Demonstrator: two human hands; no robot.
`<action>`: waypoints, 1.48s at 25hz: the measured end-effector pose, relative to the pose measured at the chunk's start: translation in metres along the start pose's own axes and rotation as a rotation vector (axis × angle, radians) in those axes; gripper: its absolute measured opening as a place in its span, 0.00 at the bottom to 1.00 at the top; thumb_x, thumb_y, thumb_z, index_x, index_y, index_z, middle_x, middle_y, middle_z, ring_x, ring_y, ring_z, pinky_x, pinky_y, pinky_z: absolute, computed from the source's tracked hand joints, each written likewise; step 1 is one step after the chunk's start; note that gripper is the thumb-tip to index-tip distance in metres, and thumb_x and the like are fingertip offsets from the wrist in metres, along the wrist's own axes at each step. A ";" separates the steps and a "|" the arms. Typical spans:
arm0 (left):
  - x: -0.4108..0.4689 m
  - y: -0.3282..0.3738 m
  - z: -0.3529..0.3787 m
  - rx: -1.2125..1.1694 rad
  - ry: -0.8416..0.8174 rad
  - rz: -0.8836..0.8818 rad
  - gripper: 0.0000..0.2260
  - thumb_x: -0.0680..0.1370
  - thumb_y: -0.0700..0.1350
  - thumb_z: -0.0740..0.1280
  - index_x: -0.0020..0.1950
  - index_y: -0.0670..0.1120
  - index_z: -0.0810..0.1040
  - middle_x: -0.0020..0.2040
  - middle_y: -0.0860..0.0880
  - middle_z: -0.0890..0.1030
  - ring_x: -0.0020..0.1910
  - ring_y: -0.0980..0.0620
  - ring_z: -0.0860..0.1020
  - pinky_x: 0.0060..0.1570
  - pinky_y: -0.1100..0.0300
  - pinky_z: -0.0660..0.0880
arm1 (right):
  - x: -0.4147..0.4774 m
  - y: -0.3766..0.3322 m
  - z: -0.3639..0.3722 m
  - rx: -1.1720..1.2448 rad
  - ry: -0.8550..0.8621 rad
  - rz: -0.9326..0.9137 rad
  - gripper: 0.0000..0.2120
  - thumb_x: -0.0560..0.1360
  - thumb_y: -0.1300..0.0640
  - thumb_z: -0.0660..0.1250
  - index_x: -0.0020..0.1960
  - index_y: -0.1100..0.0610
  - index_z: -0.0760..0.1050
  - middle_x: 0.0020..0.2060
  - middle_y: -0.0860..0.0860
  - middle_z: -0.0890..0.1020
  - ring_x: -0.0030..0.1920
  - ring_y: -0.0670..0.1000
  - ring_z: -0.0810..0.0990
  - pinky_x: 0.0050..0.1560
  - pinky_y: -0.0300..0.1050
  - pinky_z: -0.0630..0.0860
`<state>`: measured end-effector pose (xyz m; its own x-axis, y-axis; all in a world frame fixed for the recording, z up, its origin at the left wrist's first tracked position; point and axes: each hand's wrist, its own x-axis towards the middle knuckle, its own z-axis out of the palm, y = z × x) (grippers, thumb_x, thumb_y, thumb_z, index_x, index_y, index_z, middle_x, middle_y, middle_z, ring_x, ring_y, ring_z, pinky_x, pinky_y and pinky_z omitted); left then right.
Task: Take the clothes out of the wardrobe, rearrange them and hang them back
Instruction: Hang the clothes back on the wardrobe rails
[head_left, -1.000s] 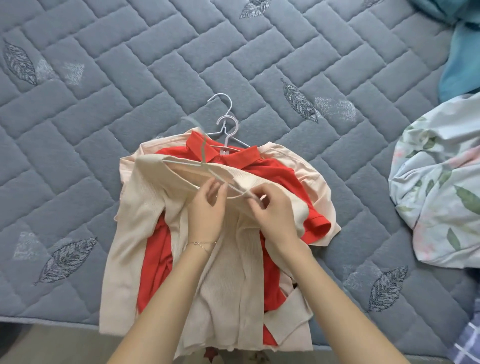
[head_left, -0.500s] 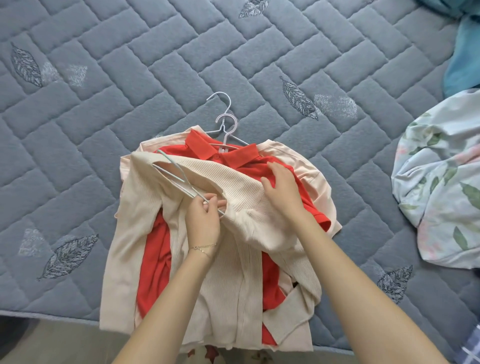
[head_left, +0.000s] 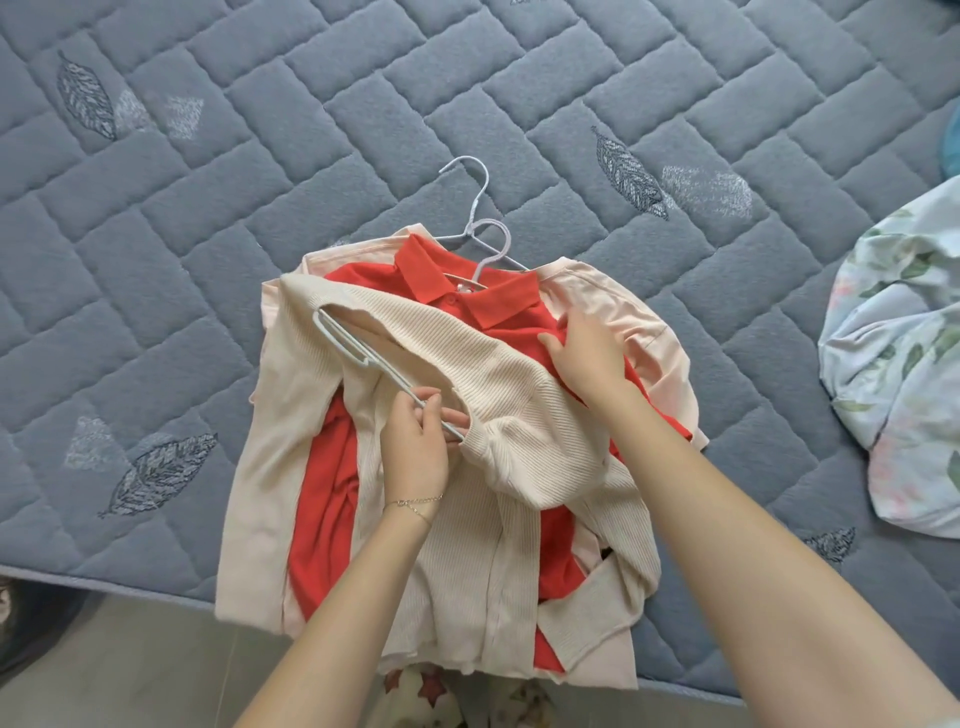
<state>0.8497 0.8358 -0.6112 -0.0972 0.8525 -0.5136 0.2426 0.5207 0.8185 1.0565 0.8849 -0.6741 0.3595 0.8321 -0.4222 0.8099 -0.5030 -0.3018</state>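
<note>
A cream ribbed cardigan (head_left: 509, 395) lies on top of a red polo shirt (head_left: 467, 283) and a pale pink garment (head_left: 618, 306), all stacked on the bed. My left hand (head_left: 415, 441) pinches a pale hanger (head_left: 353, 348) that sticks out of the cardigan's neck opening toward the upper left. My right hand (head_left: 587, 353) rests with flat fingers on the cardigan's right shoulder and the red shirt. Two more hanger hooks (head_left: 483, 228) poke out above the red collar.
The stack lies on a grey quilted mattress (head_left: 208, 208), with its lower hems hanging over the front edge above the floor (head_left: 130, 665). A floral sheet (head_left: 904, 364) is bunched at the right. A bit of teal cloth (head_left: 953, 145) shows at the far right edge.
My left hand has drawn the hanger leftward out of the cardigan's neck. My right hand left the hanger and moved up and right onto the cardigan's shoulder.
</note>
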 end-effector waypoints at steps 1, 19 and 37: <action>-0.003 0.003 -0.003 0.000 -0.001 0.001 0.05 0.83 0.39 0.57 0.53 0.43 0.72 0.37 0.46 0.83 0.38 0.49 0.83 0.38 0.57 0.80 | -0.006 -0.001 0.001 -0.060 -0.031 0.006 0.21 0.78 0.47 0.63 0.63 0.60 0.69 0.62 0.59 0.75 0.64 0.61 0.72 0.64 0.58 0.68; -0.142 0.105 -0.161 -0.070 0.328 0.139 0.08 0.82 0.42 0.59 0.44 0.43 0.72 0.29 0.50 0.79 0.30 0.50 0.76 0.38 0.55 0.71 | -0.220 -0.181 -0.136 0.428 0.039 -0.220 0.16 0.72 0.52 0.68 0.30 0.53 0.65 0.25 0.46 0.70 0.32 0.51 0.69 0.34 0.48 0.58; -0.419 0.058 -0.579 -0.404 1.137 0.224 0.07 0.80 0.40 0.63 0.46 0.41 0.78 0.26 0.49 0.75 0.27 0.58 0.73 0.35 0.66 0.72 | -0.627 -0.526 -0.094 0.516 -0.472 -0.927 0.18 0.74 0.53 0.68 0.32 0.52 0.63 0.22 0.41 0.64 0.25 0.42 0.63 0.28 0.35 0.63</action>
<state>0.3453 0.5348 -0.1989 -0.9274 0.3741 0.0003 0.0656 0.1616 0.9847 0.4485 0.6495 -0.1700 -0.5689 0.8162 -0.1006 0.3478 0.1279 -0.9288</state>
